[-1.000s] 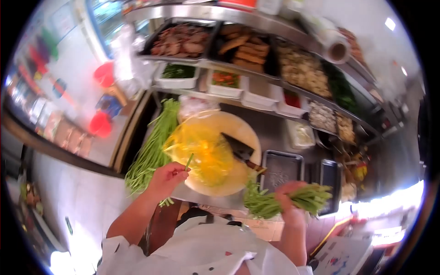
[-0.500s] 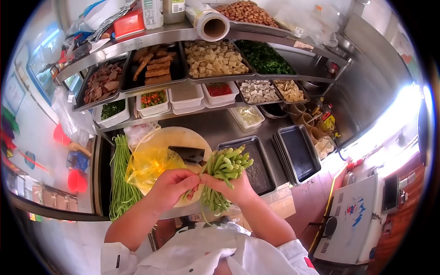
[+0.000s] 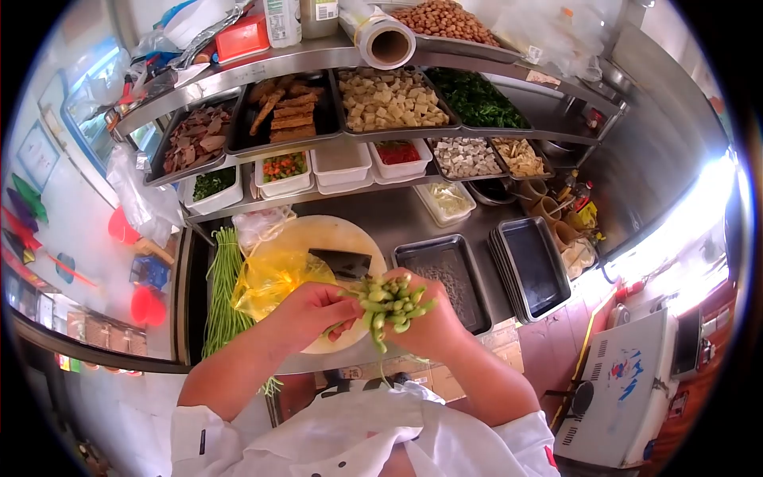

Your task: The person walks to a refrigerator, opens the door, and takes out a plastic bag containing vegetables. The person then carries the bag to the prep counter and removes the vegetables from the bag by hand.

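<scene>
My right hand (image 3: 431,322) is wrapped round a bunch of long green beans (image 3: 393,302), whose ends point up towards me. Close against the bunch's left side is my left hand (image 3: 316,312), its fingers pinched together; what they hold, if anything, is hidden. Behind the hands, a yellow plastic bag (image 3: 274,278) and a cleaver (image 3: 342,262) lie on a round cutting board (image 3: 326,228). More long green beans (image 3: 225,294) lie in a heap left of the board.
An empty-looking metal tray (image 3: 481,318) sits right of the board, then stacked dark trays (image 3: 534,266). Food trays (image 3: 393,99) and white tubs (image 3: 342,165) stand on shelves behind. A plastic wrap roll (image 3: 389,44) lies on the upper shelf.
The hands were apart a second ago, the left with a single bean piece; they came together at the bunch. Since half a second ago, the bunch has tilted with its ends towards me.
</scene>
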The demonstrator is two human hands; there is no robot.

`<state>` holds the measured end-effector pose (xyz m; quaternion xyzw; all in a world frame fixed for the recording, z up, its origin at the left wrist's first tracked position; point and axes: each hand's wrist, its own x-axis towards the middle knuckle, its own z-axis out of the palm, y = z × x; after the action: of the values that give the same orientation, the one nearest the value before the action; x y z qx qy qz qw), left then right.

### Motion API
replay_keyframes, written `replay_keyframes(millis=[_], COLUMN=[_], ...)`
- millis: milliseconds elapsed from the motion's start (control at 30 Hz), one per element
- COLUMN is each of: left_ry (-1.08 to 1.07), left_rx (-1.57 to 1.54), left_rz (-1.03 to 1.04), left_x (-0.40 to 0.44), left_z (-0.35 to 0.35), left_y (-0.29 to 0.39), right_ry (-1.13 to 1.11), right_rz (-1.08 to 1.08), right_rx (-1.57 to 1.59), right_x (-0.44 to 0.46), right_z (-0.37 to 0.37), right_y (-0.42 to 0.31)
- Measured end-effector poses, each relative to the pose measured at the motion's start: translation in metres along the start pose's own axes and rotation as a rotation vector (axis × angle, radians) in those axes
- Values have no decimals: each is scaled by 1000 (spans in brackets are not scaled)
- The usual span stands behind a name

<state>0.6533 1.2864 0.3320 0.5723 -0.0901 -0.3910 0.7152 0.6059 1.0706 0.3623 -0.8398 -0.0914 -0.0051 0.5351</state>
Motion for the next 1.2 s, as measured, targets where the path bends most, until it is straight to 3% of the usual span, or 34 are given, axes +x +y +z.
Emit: replay_keyframes(millis=[33,167,333,500,600,833,967,1200], left_ry=[-12,30,160,93,76,131,346,225], left_rx=[-30,15,193,82,105,167,348,494], left_rz=[4,10,42,60,35,57,88,-20], left_x=[-1,0,60,119,147,230,269,197], left_z=[-1,-2,-4,11,18,20,4,-16], left_y=[0,10,-22,-57,-80,-148,-184,-186], right_ry=[44,96,116,221,282,194,233,143], right_rz=[-141,-263,56,287,358,529,562,647], right_rx=[-97,-343,-438,-521,-509,-738,-716,-702], right_x=[0,-3,-24,-58,-77,-75,-64,-39], right_z=[-2,-25,-91,-152,-178,-183,-180,-166], right_y=[-1,11,-32,-71,-57,89,164,229])
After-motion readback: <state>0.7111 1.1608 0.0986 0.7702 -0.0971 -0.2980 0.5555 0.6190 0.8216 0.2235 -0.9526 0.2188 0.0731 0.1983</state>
